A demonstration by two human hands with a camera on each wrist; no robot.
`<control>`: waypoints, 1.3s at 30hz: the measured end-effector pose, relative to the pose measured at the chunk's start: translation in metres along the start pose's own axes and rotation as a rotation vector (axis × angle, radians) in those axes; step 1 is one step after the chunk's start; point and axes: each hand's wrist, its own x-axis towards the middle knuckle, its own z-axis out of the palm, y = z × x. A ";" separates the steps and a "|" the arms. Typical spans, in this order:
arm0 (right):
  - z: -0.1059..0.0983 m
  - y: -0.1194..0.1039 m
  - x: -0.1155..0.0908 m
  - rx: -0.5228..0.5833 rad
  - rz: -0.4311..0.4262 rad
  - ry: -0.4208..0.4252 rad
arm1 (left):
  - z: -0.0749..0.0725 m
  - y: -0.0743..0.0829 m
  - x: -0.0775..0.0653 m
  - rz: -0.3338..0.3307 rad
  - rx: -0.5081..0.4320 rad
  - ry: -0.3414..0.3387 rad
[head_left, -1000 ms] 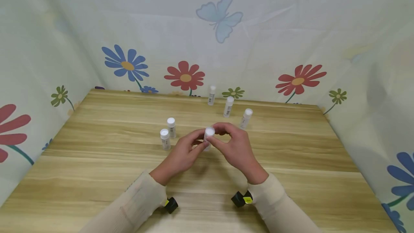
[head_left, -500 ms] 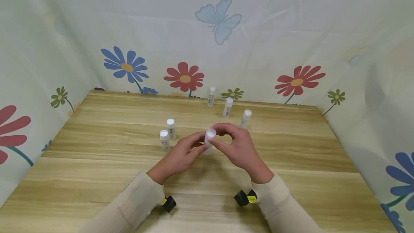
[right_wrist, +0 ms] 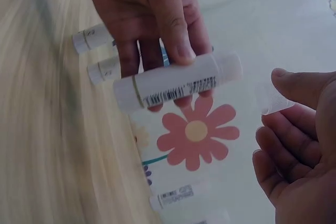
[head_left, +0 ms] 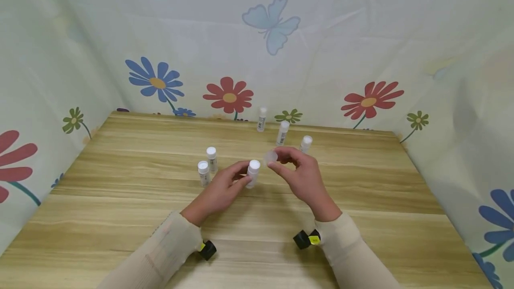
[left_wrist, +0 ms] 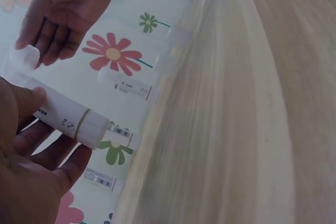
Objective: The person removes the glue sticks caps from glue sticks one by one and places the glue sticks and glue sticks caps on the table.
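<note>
Over table (head_left: 249, 240) | tube (head_left: 253, 175), long axis near upright, uncapped end up, gripped by curled left hand (head_left: 222, 189) | cap (head_left: 270, 158) pinched by right hand (head_left: 304, 174)

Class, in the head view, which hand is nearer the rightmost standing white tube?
Right. The right hand, pinching a translucent cap, is just in front of the rightmost tube, partly hiding it; the left hand, holding another tube, is farther away, to the left.

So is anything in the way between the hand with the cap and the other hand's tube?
Nothing visible: just a gap separates the cap in the right hand from the tube in the left hand.
</note>
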 end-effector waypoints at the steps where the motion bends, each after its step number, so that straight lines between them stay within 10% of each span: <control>1: -0.001 0.002 -0.001 -0.010 0.012 -0.003 | -0.001 -0.001 -0.001 -0.015 0.005 0.008; 21: -0.041 0.019 -0.050 -0.351 0.078 -0.214 | -0.030 -0.016 -0.041 -0.002 0.128 0.100; 39: -0.036 0.044 -0.078 -0.438 0.266 -0.377 | -0.037 -0.025 -0.058 -0.091 0.010 0.038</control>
